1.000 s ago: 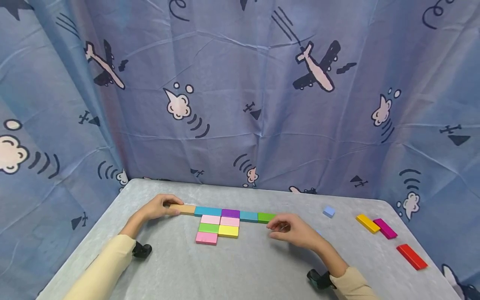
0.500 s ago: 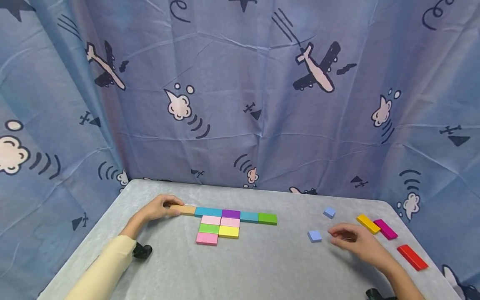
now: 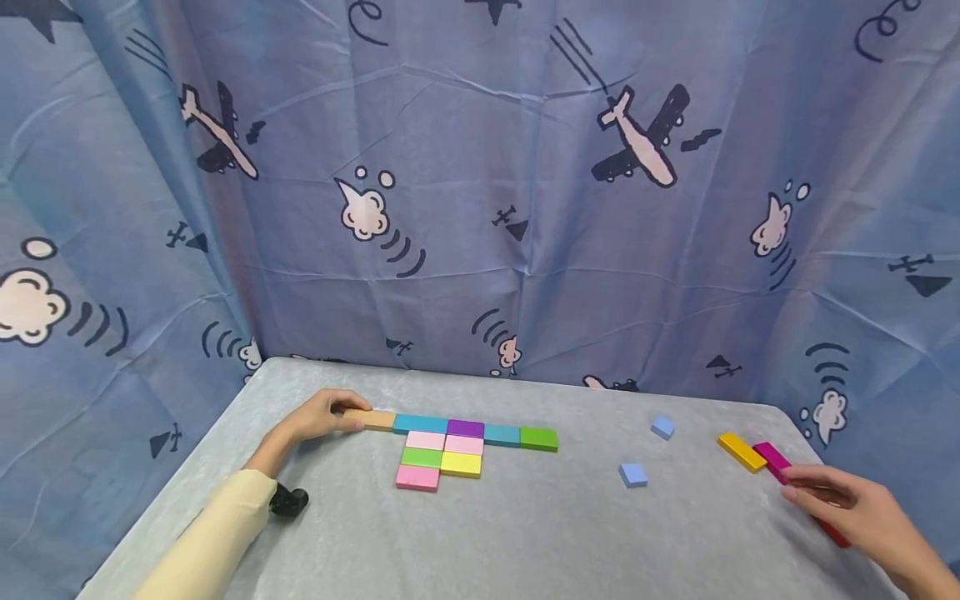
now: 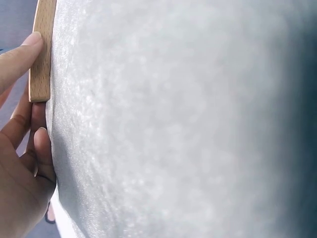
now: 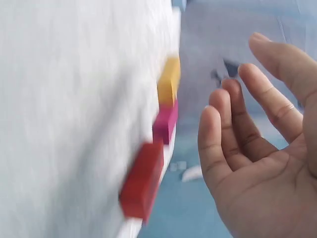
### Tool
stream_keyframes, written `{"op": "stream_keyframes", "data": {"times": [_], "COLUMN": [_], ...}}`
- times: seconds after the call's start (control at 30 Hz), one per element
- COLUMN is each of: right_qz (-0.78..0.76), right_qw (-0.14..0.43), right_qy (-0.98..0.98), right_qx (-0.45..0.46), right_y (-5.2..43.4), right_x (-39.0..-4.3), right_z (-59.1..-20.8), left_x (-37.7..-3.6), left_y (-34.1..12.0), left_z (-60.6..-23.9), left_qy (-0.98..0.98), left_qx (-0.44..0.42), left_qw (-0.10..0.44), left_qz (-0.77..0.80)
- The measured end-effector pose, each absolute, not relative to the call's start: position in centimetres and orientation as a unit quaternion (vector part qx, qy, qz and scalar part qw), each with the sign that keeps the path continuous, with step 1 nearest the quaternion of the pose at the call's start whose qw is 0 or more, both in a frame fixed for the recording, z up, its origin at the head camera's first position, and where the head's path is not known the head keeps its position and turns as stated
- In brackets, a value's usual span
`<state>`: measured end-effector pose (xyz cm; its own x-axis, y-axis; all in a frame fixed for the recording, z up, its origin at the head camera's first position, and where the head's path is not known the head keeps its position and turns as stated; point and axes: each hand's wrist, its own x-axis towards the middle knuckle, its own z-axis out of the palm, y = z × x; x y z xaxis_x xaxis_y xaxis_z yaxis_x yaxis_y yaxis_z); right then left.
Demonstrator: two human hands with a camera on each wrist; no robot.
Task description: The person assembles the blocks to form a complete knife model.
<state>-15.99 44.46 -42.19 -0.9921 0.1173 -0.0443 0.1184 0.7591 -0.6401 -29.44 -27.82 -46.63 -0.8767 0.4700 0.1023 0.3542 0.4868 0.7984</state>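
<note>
At the left end of a row of flat blocks, my left hand [image 3: 321, 417] pinches a natural-wood block [image 3: 375, 420]; its thumb lies along the block's side in the left wrist view. Rightward the row runs through a blue block [image 3: 420, 424], a purple block [image 3: 465, 428], a teal block [image 3: 501, 435] and a green block [image 3: 538, 439]. Over the table's right side hovers my right hand [image 3: 855, 504], fingers relaxed and holding nothing. Below it lies a red block [image 5: 142, 181], partly hidden in the head view. A magenta block [image 5: 165, 123] and a yellow-orange block [image 5: 169, 82] lie beyond.
Below the row sit pink blocks [image 3: 417, 477], a light green block [image 3: 422, 457] and a yellow block [image 3: 461, 464]. Two small light blue squares, one nearer [image 3: 633, 475] and one farther [image 3: 663, 427], lie right of centre. A patterned curtain [image 3: 450, 208] hangs behind the table.
My right hand has left the green block at the row's right end and swung right, past the light blue squares, to above the red block. My left hand stays on the wooden block.
</note>
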Motion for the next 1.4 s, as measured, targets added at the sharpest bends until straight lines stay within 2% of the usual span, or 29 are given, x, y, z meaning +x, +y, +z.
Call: {"op": "stream_keyframes", "data": {"times": [0.13,0.23,0.5,0.63,0.93,1.17,1.4], "right_qz": [-0.321,-0.317,-0.336,-0.323,-0.324,-0.32,-0.323], "right_qw": [-0.023,-0.018,0.051,0.064,0.047,0.043,0.037], "right_qy": [0.942,0.942,0.934,0.936,0.931,0.935,0.941], "right_qx": [0.096,0.11,0.108,0.127,0.163,0.147,0.096], "right_y": [47.2,48.9,50.7,51.2,52.8,51.8,48.7], "right_x": [-15.6,-15.6,-16.3,-16.7,-17.9,-17.9,-17.9], "right_z": [-43.2,-44.2,-46.2,-46.9,-49.3,-48.5,-45.7], "left_x": [-29.6,-29.6,-29.6,-29.8,-29.9,-29.9,-29.6], "left_y": [-27.8,-27.8,-27.8,-27.8,-27.9,-27.8,-27.8], "left_z": [-46.8,-46.7,-46.8,-46.9,-46.9,-46.8,-46.7], "left_qy": [0.86,0.86,0.862,0.861,0.861,0.863,0.86], "left_qx": [0.242,0.242,0.242,0.243,0.245,0.242,0.242], "left_qw": [0.065,0.066,0.065,0.066,0.064,0.061,0.066], "left_qz": [0.444,0.445,0.441,0.442,0.442,0.44,0.445]}}
